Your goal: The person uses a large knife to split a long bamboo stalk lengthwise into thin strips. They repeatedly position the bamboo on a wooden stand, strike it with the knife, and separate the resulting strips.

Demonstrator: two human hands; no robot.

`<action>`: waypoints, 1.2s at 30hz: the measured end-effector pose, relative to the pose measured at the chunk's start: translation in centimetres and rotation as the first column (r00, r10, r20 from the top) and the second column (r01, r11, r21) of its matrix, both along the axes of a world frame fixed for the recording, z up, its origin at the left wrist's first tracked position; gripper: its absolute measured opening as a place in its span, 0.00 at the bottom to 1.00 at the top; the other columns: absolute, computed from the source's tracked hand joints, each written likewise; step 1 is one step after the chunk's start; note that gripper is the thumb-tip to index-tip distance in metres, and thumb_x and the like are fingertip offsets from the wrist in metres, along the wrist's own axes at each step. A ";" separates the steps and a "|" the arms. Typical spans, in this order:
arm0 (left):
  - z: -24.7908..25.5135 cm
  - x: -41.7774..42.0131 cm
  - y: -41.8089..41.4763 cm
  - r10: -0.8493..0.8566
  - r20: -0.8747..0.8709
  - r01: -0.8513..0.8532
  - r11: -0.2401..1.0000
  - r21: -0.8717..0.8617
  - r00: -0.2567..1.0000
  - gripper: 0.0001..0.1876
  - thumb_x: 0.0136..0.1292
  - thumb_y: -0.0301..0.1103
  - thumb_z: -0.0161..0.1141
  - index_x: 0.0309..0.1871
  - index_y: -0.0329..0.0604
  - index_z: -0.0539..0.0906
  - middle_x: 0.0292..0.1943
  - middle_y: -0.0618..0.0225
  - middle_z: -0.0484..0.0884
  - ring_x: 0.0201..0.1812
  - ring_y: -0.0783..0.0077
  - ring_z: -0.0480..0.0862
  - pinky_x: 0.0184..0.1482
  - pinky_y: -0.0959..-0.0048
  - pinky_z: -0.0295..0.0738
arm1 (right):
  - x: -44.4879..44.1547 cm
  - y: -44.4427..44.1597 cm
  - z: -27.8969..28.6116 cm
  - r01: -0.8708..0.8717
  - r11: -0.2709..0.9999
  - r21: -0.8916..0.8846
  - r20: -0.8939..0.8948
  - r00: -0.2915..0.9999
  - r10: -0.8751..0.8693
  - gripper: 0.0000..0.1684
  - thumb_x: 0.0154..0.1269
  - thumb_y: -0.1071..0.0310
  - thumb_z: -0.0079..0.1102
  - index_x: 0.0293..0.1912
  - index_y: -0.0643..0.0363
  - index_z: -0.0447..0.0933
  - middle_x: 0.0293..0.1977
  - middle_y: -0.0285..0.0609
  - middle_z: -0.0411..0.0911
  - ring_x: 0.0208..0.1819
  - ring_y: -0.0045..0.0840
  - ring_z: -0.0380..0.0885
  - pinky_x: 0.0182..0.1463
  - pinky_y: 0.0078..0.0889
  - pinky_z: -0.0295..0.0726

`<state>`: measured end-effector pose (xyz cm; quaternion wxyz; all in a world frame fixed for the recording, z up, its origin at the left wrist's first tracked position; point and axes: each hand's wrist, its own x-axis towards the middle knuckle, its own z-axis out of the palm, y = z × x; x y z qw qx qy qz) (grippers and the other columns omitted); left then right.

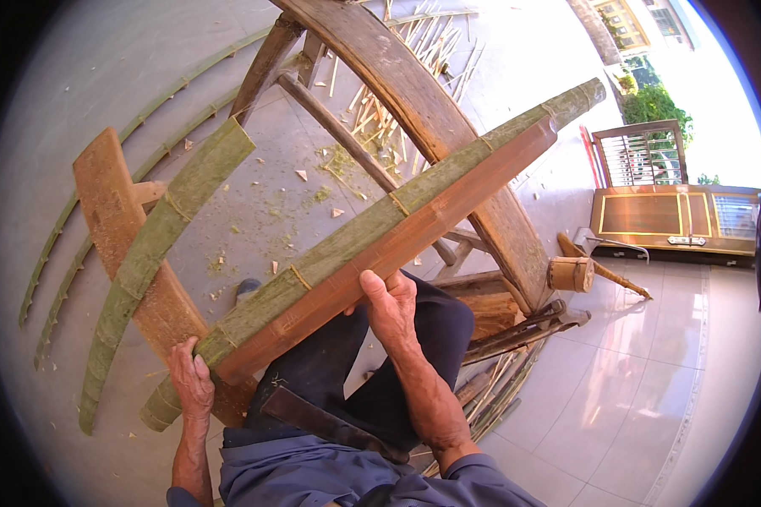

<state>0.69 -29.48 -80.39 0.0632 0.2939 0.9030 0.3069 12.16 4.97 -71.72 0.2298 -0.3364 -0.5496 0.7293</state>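
Observation:
A green bamboo pole [361, 233] runs slantwise in front of me, from lower left to upper right, across a wooden bench. Flush along its near side lies a reddish-brown bar [412, 234], of wood or old bamboo, with fine marks on its face. My right hand [390, 304] grips this bar near its middle, thumb on top and the other fingers mostly hidden beneath. At the lower left end, my left hand [191, 380] holds the end of the pole, beside the bar's end. The pole's far end sticks out past the bench.
Two wooden benches, one far [412, 82] and one at left [111, 209], flank me. A green bamboo length [165, 222] rests across the left one. Long bamboo strips [184, 82], thin sticks [434, 47] and shavings [320, 193] litter the tiles. A mallet-like wooden block [571, 274] is at right.

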 end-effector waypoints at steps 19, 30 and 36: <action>0.5 -0.1 0.2 0.008 0.050 -0.010 0.999 0.043 0.999 0.16 0.72 0.31 0.48 0.57 0.32 0.77 0.48 0.44 0.78 0.49 0.41 0.78 0.56 0.51 0.70 | -0.4 -0.7 0.5 0.008 1.000 -0.020 0.053 0.999 -0.007 0.18 0.76 0.63 0.59 0.49 0.74 0.77 0.35 0.49 0.84 0.28 0.30 0.84 0.29 0.29 0.86; 1.4 -0.9 -0.3 -0.008 0.082 -0.007 0.984 0.179 0.997 0.15 0.66 0.27 0.56 0.56 0.36 0.78 0.45 0.48 0.81 0.46 0.46 0.80 0.52 0.54 0.73 | -0.3 -1.3 -0.6 0.033 0.998 0.053 0.013 0.999 -0.034 0.17 0.79 0.61 0.55 0.52 0.69 0.76 0.35 0.46 0.82 0.27 0.29 0.81 0.28 0.32 0.84; 1.4 -1.2 -1.4 -0.079 0.128 0.043 0.964 0.264 0.989 0.22 0.60 0.28 0.57 0.59 0.35 0.76 0.47 0.51 0.81 0.45 0.50 0.79 0.50 0.56 0.73 | 0.1 -0.3 -1.4 -0.010 0.990 0.141 0.031 1.000 0.005 0.20 0.80 0.59 0.54 0.53 0.70 0.76 0.34 0.49 0.84 0.24 0.29 0.82 0.28 0.27 0.83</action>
